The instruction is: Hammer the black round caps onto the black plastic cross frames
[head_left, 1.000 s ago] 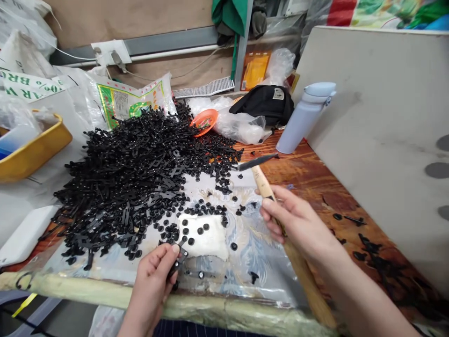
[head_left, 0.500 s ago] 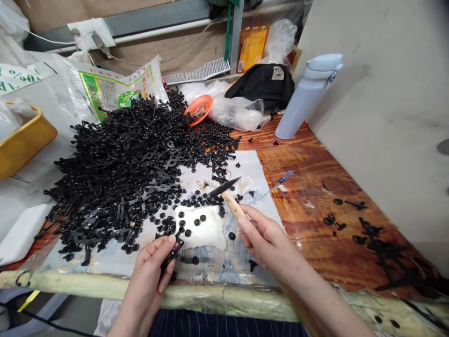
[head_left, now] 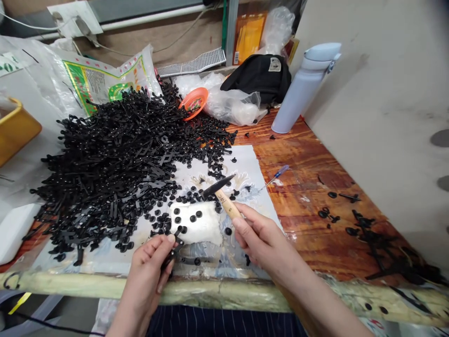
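My left hand pinches a small black plastic strip near the table's front edge, beside a shiny metal plate dotted with black round studs. My right hand is wrapped round the wooden handle of a small hammer, whose dark head hovers over the studs just behind the plate. A big heap of black plastic strips fills the table's left half.
A pale blue bottle stands at the back right beside a grey board. A black pouch, clear bags, an orange dish and a printed sack lie behind the heap. A yellow tub sits left. A blue-handled screwdriver lies right.
My right hand brought the hammer from the right side in towards the metal plate, its head lower and closer to the studs. My left hand kept its hold on the strip.
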The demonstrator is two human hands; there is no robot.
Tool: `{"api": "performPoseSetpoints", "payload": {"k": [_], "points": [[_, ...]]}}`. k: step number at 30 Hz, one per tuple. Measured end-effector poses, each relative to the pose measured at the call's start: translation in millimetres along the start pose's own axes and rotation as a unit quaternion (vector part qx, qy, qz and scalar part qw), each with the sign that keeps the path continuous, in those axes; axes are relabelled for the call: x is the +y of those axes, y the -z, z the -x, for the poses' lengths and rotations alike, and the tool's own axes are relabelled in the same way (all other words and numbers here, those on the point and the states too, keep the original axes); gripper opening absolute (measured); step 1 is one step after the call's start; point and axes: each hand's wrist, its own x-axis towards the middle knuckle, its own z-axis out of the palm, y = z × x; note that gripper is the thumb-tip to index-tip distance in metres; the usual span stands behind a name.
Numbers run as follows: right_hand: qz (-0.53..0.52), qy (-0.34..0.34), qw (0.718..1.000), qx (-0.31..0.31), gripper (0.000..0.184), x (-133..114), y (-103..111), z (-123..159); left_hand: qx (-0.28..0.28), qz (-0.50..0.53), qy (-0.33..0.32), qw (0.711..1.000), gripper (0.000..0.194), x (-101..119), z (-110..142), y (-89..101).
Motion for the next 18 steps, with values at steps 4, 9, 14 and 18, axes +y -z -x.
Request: {"api": "performPoseSetpoints", "payload": {"k": [4,9,14,18], "points": [[0.039,0.035,0.998,-0.015,0.024,-6,-2,3,-0.004,0.01,0.002,1.0,0.033,0,0,0.1],[0.081,0.037,0.995,-0.033,0.022,-19,-5,6,-0.004,-0.008,0.004,1.0,0.034,2,2,-1.8],[0.188,0.078,0.977,-0.058,0.036,-25,-8,11,-0.01,-0.047,-0.018,0.999,0.037,-3,1,-4.9],[0.332,0.15,0.926,-0.098,0.048,-23,-10,13,-0.024,-0.06,-0.054,0.996,0.039,-10,-3,-4.3]]}}
